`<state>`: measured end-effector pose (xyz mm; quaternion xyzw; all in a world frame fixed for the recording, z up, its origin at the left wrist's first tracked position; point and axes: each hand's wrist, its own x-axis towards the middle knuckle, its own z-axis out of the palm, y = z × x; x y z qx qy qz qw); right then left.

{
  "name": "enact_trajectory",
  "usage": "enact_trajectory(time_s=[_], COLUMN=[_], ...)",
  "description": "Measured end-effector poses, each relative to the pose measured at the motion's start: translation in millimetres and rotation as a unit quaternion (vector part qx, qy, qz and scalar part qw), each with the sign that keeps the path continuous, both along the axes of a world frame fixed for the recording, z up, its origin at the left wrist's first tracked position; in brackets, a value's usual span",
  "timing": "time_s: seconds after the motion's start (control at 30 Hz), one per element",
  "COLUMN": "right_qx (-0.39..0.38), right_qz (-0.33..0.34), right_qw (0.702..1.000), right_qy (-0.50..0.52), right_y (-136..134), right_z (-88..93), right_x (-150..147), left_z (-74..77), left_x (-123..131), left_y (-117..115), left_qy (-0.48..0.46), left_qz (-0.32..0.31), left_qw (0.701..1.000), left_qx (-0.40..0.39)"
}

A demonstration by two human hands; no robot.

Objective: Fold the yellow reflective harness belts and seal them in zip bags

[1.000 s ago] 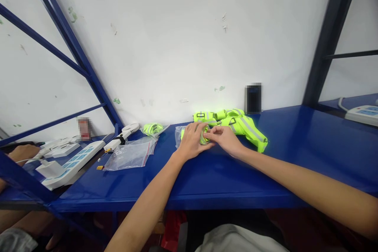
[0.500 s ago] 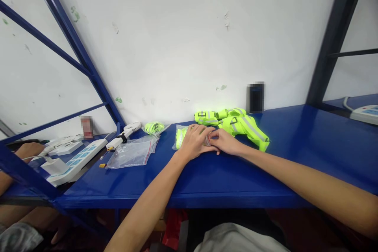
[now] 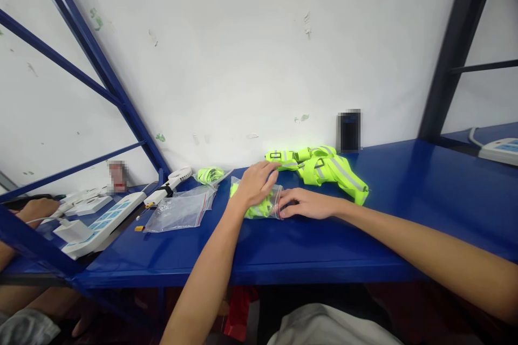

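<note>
A clear zip bag [image 3: 259, 211] with a neon yellow-green reflective strap folded inside lies on the blue table. My left hand [image 3: 254, 184] rests on top of it, fingers stretched out and pointing toward the wall. At the bag's red-lined mouth, my right hand [image 3: 309, 203] has thumb and fingers closed on the right edge. Just behind my hands lie loose neon straps [image 3: 335, 172] with grey reflective stripes and dark buckles. My left palm hides part of the bag.
Flat plastic bags [image 3: 178, 211], another bagged neon strap [image 3: 210, 175], a small white fan [image 3: 180, 174] and a power strip [image 3: 107, 226] are to the left. A dark blurred phone-like object [image 3: 350, 130] leans on the wall. Another person's hand [image 3: 40, 208] shows at far left.
My hands have moved apart at the bag's mouth. The left hand has lifted back onto the bag with its fingers extended, and more of the bag shows.
</note>
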<state>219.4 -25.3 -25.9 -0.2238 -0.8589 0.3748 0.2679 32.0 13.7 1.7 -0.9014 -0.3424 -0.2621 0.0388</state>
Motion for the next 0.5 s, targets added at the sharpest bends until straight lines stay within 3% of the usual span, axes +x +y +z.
enact_trajectory(time_s=[0.07,0.13,0.23,0.5], right_qx=[0.003,0.019,0.054,0.029], right_qz=[-0.018,-0.081,-0.177,-0.247], right_qw=[1.000,0.996,0.982,0.958], right_qy=[0.005,0.014,0.046,0.143], right_y=[2,6,10,13], right_z=[-3.2,-8.4,-16.9,-28.7], right_x=[-1,-2,-7,-9], left_z=[-6.1,-11.6,-14.3,-5.6], left_x=[-2,-3,-5,-9], left_y=[9,17,22,7], left_qy=[0.045,0.066,0.068,0.092], left_qz=[0.015,0.038,0.075,0.094], left_qw=[0.996,0.989,0.988,0.987], left_qx=[-0.081,-0.123,-0.118,-0.096])
